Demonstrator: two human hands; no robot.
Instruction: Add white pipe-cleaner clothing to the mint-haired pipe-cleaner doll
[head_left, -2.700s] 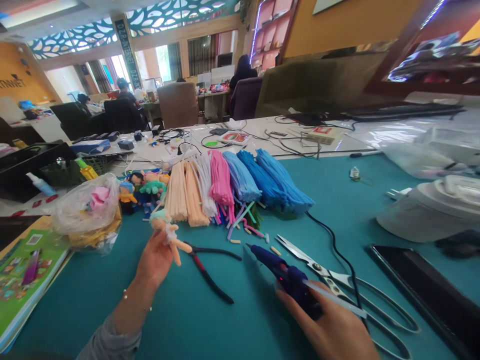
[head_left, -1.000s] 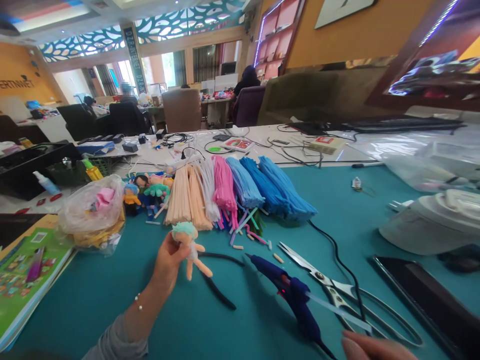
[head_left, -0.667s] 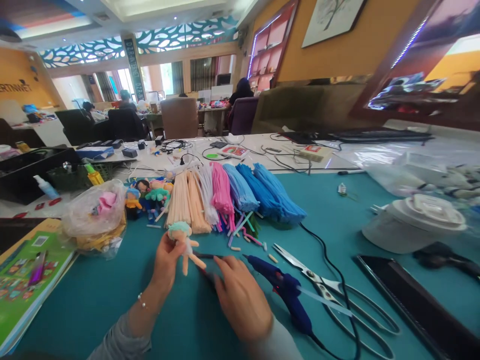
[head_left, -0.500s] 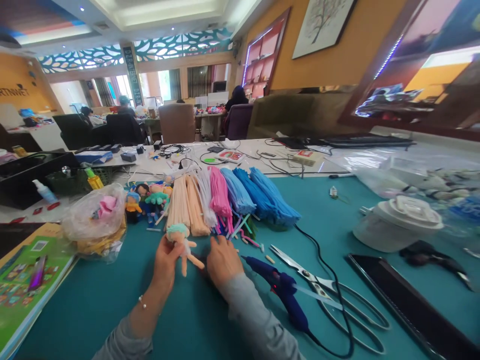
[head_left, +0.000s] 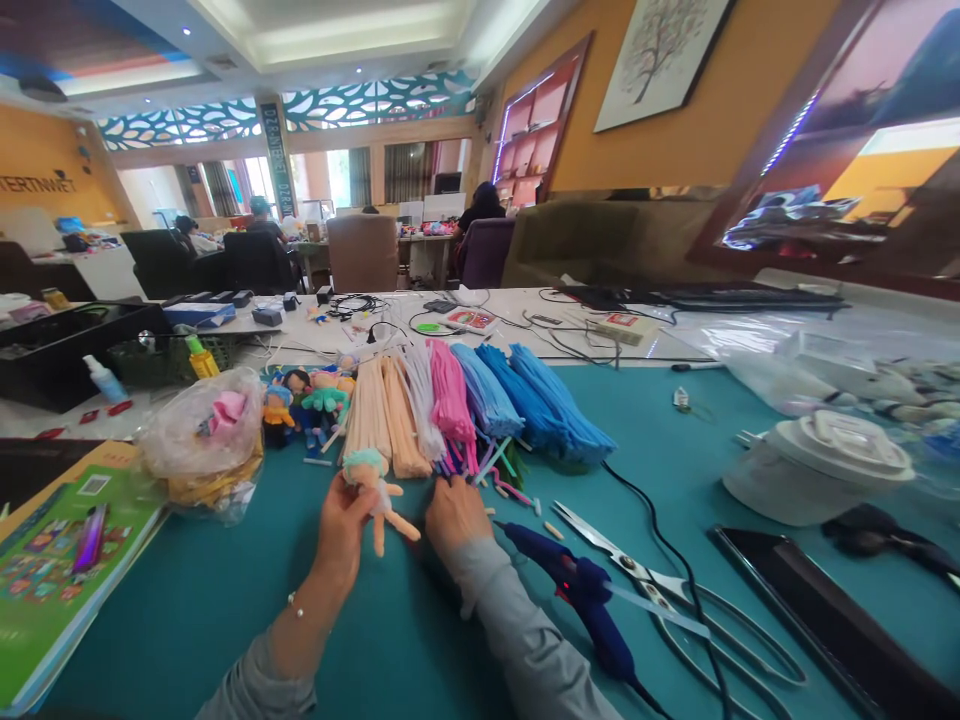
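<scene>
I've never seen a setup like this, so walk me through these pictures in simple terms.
There is no robot here: the two bare hands belong to the person wearing the camera. That one camera sits on the head and looks forward and down, so every picture comes from there.

The left hand holds a small doll with pale green hair. The right hand is beside it, low over the green mat; its fingertips are hard to see, so I can't tell whether it holds anything.

Also on the mat are bundles of fuzzy sticks, a blue glue gun, large scissors and a white tub.
</scene>
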